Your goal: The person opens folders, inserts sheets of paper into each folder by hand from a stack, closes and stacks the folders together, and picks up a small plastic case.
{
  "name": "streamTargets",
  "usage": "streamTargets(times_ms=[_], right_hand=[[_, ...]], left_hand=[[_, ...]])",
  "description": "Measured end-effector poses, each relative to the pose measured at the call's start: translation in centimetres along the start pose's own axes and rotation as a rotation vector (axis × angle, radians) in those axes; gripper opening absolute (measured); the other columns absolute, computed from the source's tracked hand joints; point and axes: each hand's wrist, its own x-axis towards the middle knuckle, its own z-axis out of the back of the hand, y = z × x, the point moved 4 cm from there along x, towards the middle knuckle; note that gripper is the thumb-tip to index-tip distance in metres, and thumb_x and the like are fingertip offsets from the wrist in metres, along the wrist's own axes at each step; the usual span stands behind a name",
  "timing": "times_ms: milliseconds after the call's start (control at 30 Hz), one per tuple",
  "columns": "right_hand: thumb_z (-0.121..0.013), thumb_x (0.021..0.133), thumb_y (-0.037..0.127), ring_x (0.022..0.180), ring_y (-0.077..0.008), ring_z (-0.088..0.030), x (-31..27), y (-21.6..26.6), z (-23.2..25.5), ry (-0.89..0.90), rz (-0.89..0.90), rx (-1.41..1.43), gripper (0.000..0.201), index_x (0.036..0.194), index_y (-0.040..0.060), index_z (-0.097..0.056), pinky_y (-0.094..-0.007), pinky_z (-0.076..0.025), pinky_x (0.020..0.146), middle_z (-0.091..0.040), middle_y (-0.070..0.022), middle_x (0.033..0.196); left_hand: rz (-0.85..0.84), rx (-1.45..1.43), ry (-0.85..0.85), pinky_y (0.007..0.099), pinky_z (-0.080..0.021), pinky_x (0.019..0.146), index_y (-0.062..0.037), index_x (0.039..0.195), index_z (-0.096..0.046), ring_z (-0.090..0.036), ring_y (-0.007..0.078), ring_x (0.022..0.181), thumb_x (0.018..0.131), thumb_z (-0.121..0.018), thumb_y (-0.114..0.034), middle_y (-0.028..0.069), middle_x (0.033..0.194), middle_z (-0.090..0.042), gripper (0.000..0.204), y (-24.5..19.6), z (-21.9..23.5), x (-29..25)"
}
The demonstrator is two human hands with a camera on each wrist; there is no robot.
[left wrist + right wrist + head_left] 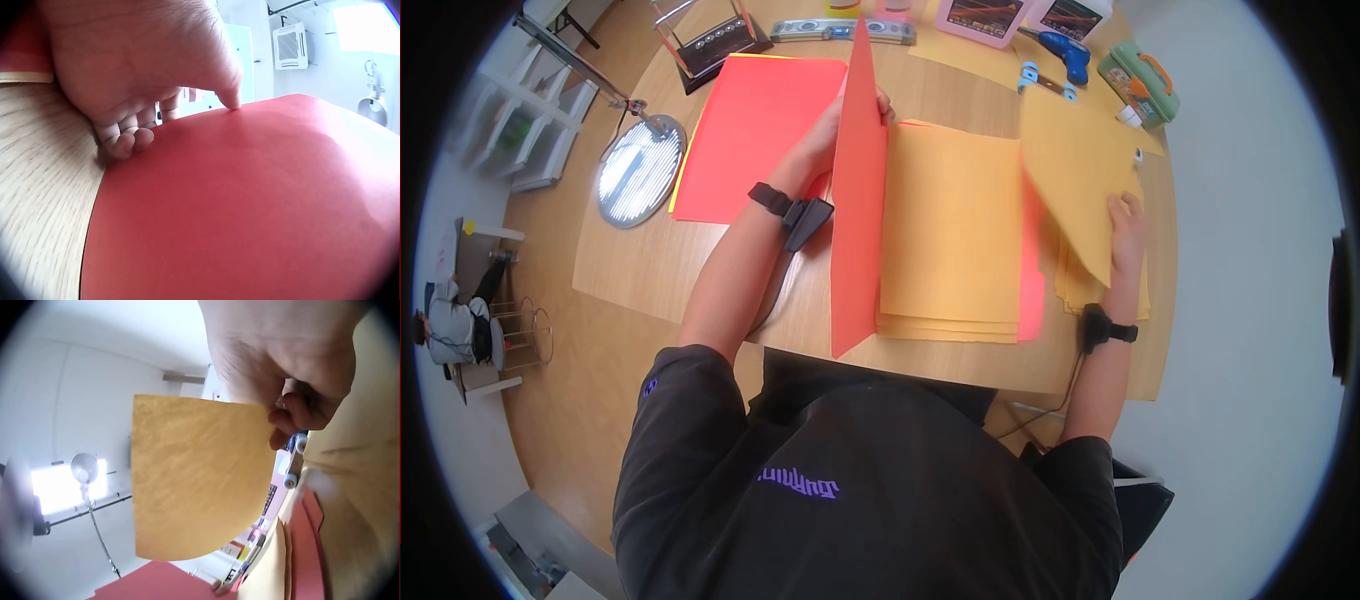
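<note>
A red folder cover (858,200) stands upright on the table, its edge gripped by the left hand (825,140). In the left wrist view the left hand (144,62) has its thumb and curled fingers at the edge of the red cover (237,206). Tan sheets (950,225) lie stacked right of that cover, over a red layer. The right hand (1128,235) holds a tilted tan sheet (1070,170) at the right. In the right wrist view, the thumb and fingers of the right hand (290,369) pinch the edge of this tan sheet (200,478).
Another red folder (765,140) lies at the left, beside a round lamp base (640,170). Along the back are a Newton's cradle (720,50), a level (843,31), pink jugs (980,18), a blue tool (1065,52) and a green case (1138,82). More tan paper lies under the right hand.
</note>
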Motion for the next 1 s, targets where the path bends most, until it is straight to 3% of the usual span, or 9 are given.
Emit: streamTargets(times_ms=[233, 400, 533, 600, 633, 700, 733, 800, 1000], right_hand=[[-0.061, 0.1, 0.008, 0.086, -0.0131, -0.068, -4.9, 1.4, -7.9, 0.383, -0.059, 0.116, 0.027, 0.124, 0.0009, -0.049, -0.0244, -0.053, 0.075, -0.074, -0.0142, 0.098], [-0.061, 0.098, 0.002, 0.094, -0.0145, -0.07, -6.6, 1.8, -10.3, 0.542, -0.125, 0.133, 0.035, 0.13, -0.0007, -0.046, -0.0244, -0.056, 0.077, -0.071, -0.0144, 0.109], [-0.061, 0.098, 0.002, 0.094, -0.0138, -0.07, -6.8, 1.1, -10.7, 0.568, -0.111, 0.109, 0.033, 0.128, -0.0005, -0.048, -0.0242, -0.057, 0.076, -0.072, -0.0145, 0.108], [-0.066, 0.096, 0.003, 0.078, -0.0054, -0.064, -7.1, 1.2, -10.8, 0.502, -0.104, 0.078, 0.029, 0.122, -0.0006, -0.054, -0.0199, -0.051, 0.068, -0.07, -0.0045, 0.091], [-0.066, 0.096, 0.003, 0.078, -0.0054, -0.064, -7.2, 1.2, -10.8, 0.503, -0.105, 0.079, 0.029, 0.122, -0.0006, -0.054, -0.0199, -0.051, 0.068, -0.07, -0.0045, 0.091], [-0.071, 0.092, 0.005, 0.064, -0.0008, -0.048, -7.3, 1.8, -10.4, 0.425, 0.08, -0.254, 0.025, 0.114, -0.0007, -0.06, -0.0178, -0.041, 0.059, -0.058, 0.0049, 0.074], [-0.071, 0.092, 0.005, 0.064, -0.0008, -0.048, -7.4, 1.9, -10.5, 0.424, 0.079, -0.253, 0.025, 0.114, -0.0007, -0.06, -0.0178, -0.041, 0.059, -0.058, 0.0049, 0.074], [-0.074, 0.09, 0.006, 0.06, -0.0013, -0.036, -7.7, 2.1, -10.8, 0.422, 0.092, -0.266, 0.023, 0.109, -0.0009, -0.063, -0.0184, -0.033, 0.055, -0.048, 0.008, 0.069], [-0.074, 0.089, 0.004, 0.06, -0.0007, -0.039, -7.6, 1.3, -10.9, 0.471, 0.088, -0.268, 0.022, 0.108, -0.0013, -0.064, -0.0178, -0.035, 0.055, -0.051, 0.0073, 0.07]], left_hand=[[-0.061, -0.032, 0.035, 0.0287, -0.051, 0.072, -0.0068, 0.097, -0.057, -0.058, 0.0139, 0.081, 0.103, -0.049, -0.03, 0.0056, 0.092, -0.061, 0.025, -0.2, -0.1, 0.1], [-0.054, 0.059, 0.003, 0.0279, -0.049, 0.072, -0.0067, 0.096, -0.056, -0.056, 0.0138, 0.08, 0.103, -0.048, -0.03, 0.005, 0.091, -0.06, 0.025, -0.3, -0.1, 0.1], [-0.105, 0.142, 0.02, 0.0279, -0.049, 0.072, -0.0066, 0.095, -0.056, -0.056, 0.0137, 0.08, 0.103, -0.048, -0.03, 0.0048, 0.091, -0.06, 0.026, -0.2, 0.0, 0.2], [-0.08, 0.133, 0.007, 0.0284, -0.049, 0.072, -0.0067, 0.095, -0.056, -0.055, 0.0139, 0.081, 0.102, -0.049, -0.029, 0.0049, 0.091, -0.06, 0.025, 0.1, 0.2, 0.2], [-0.079, 0.134, 0.006, 0.0284, -0.049, 0.072, -0.0067, 0.095, -0.056, -0.055, 0.0139, 0.081, 0.102, -0.049, -0.029, 0.0049, 0.091, -0.06, 0.025, 0.0, 0.0, 0.1], [-0.183, 0.202, 0.018, 0.0287, -0.05, 0.073, -0.0067, 0.095, -0.056, -0.056, 0.0145, 0.082, 0.102, -0.049, -0.028, 0.0052, 0.091, -0.06, 0.024, -0.8, -0.6, -0.1], [-0.182, 0.204, 0.019, 0.0287, -0.05, 0.073, -0.0067, 0.095, -0.056, -0.056, 0.0145, 0.082, 0.102, -0.049, -0.028, 0.0052, 0.091, -0.06, 0.024, -0.9, -0.7, -0.2], [-0.082, 0.066, -0.024, 0.0289, -0.05, 0.074, -0.0065, 0.095, -0.056, -0.056, 0.0151, 0.083, 0.102, -0.05, -0.027, 0.0053, 0.091, -0.06, 0.023, -0.8, -0.6, -0.2], [-0.065, 0.095, 0.025, 0.0288, -0.05, 0.073, -0.0064, 0.096, -0.056, -0.057, 0.0145, 0.082, 0.102, -0.049, -0.027, 0.0047, 0.092, -0.06, 0.023, -0.9, -0.2, -0.2]])
